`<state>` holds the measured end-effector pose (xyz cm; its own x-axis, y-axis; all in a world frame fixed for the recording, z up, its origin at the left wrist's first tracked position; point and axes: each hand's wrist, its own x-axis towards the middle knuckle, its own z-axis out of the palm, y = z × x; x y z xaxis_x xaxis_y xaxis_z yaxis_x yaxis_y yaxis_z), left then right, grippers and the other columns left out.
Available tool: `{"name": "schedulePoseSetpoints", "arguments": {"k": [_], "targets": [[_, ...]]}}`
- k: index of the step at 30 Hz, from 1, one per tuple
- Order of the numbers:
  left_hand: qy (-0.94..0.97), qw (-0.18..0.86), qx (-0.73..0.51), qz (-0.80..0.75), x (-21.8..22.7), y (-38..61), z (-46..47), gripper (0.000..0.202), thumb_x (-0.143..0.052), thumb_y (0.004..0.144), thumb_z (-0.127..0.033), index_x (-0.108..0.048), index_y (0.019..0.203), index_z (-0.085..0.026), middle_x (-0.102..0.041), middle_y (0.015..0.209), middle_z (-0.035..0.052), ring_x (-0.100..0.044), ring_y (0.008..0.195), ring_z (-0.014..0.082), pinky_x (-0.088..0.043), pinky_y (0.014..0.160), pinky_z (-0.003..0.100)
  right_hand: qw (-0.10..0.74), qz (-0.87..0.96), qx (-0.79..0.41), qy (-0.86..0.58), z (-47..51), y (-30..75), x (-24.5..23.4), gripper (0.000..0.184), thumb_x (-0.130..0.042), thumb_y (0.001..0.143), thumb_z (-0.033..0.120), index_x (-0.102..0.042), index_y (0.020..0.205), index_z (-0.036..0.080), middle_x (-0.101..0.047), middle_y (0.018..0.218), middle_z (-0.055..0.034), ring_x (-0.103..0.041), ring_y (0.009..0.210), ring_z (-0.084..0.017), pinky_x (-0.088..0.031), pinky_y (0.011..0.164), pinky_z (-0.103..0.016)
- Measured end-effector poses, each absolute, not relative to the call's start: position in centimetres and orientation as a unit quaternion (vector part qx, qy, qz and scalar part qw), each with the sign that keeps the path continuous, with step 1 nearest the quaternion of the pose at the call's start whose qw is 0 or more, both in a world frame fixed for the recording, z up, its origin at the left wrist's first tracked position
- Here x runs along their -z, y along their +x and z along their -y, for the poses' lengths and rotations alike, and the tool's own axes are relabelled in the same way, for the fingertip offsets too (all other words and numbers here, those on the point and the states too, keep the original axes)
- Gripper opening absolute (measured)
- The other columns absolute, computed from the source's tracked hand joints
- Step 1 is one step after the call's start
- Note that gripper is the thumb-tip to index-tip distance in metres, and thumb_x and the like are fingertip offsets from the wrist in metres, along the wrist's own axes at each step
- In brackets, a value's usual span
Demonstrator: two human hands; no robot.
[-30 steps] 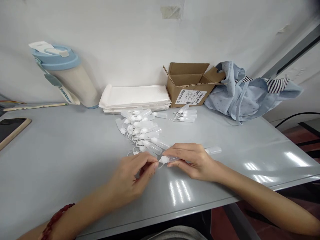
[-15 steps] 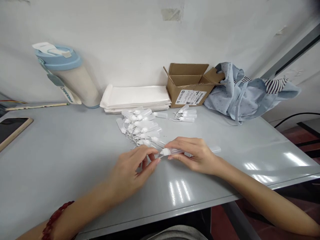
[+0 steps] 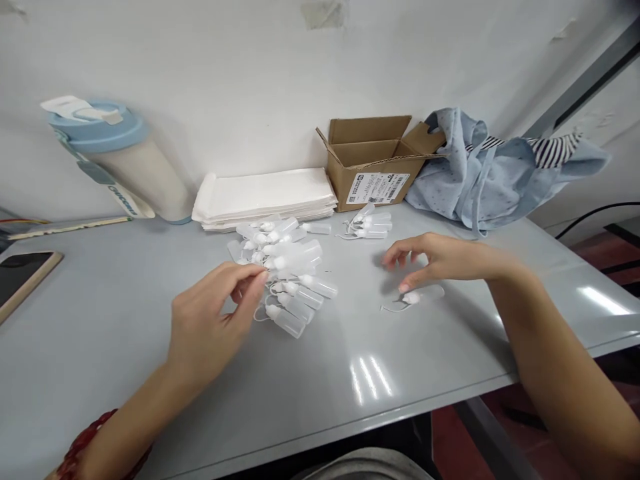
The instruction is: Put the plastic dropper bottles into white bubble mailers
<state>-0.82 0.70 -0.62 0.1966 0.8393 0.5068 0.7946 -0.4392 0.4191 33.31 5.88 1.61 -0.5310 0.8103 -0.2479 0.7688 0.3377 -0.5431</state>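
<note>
Since the earlier frame our bare hands have parted: our left hand [image 3: 215, 317] leftwards, our right hand [image 3: 445, 259] towards the right edge of the glossy grey worktop [image 3: 320, 393]. Left thumb and forefinger meet at the heap of translucent, white-capped plastic bottles [image 3: 300, 293] mid-worktop; whether they clamp one we cannot tell. Our right fingers hang apart just above a single translucent, white-capped bottle [image 3: 429, 295]. We cannot make out the bottles' contents. Near the far edge lies a small cluster of similar bottles [image 3: 374, 234]; behind it, an open brown cardboard carton [image 3: 373, 170] shows us inner walls, its floor hidden.
</note>
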Motion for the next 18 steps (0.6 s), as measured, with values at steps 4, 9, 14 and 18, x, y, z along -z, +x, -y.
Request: {"name": "schedulePoseSetpoints", "arguments": {"k": [4,9,14,18], "targets": [[0.79,0.052,-0.309,-0.527,1.4,-0.9,-1.6,0.021,-0.052,0.09,-0.028,-0.065,0.075,-0.021,-0.065,0.061,-0.0035,-0.056,0.053,0.0128,-0.043,0.051,0.023,-0.039,0.795,-0.324,-0.512,-5.8,33.9,-1.2,0.024,-0.076,0.065,0.032,-0.07,0.085,0.02,-0.07,0.085,-0.0047,-0.065,0.075,-0.023,-0.05,0.061,-0.03],[0.782,0.047,-0.327,-0.528,1.5,-0.8,-1.7,0.022,-0.052,0.088,-0.028,-0.066,0.073,-0.021,-0.066,0.059,-0.0033,-0.057,0.051,0.0127,-0.045,0.049,0.023,-0.038,0.783,-0.301,-0.542,-5.9,33.7,-0.7,0.01,-0.067,0.068,0.026,-0.069,0.075,0.018,-0.066,0.076,-0.0051,-0.06,0.067,-0.021,-0.043,0.058,-0.03],[0.792,0.042,-0.34,-0.505,1.2,-0.6,-1.1,0.022,-0.053,0.09,-0.025,-0.066,0.074,-0.019,-0.064,0.057,-0.0037,-0.056,0.049,0.0101,-0.043,0.047,0.02,0.066,0.8,-0.32,-0.503,-5.7,31.9,-1.1,0.015,-0.062,0.078,0.029,-0.07,0.084,0.018,-0.069,0.084,-0.0048,-0.06,0.078,-0.02,-0.043,0.07,-0.032],[0.825,0.065,-0.341,-0.445,1.3,0.1,-0.4,0.019,-0.053,0.092,-0.022,-0.065,0.078,-0.018,-0.062,0.06,-0.0051,-0.055,0.051,0.0077,-0.041,0.046,0.016,0.155,0.798,-0.383,-0.438,-4.6,29.5,-1.2,0.024,-0.051,0.089,0.03,-0.07,0.098,0.017,-0.07,0.092,-0.0047,-0.062,0.082,-0.017,-0.048,0.075,-0.03]]}}
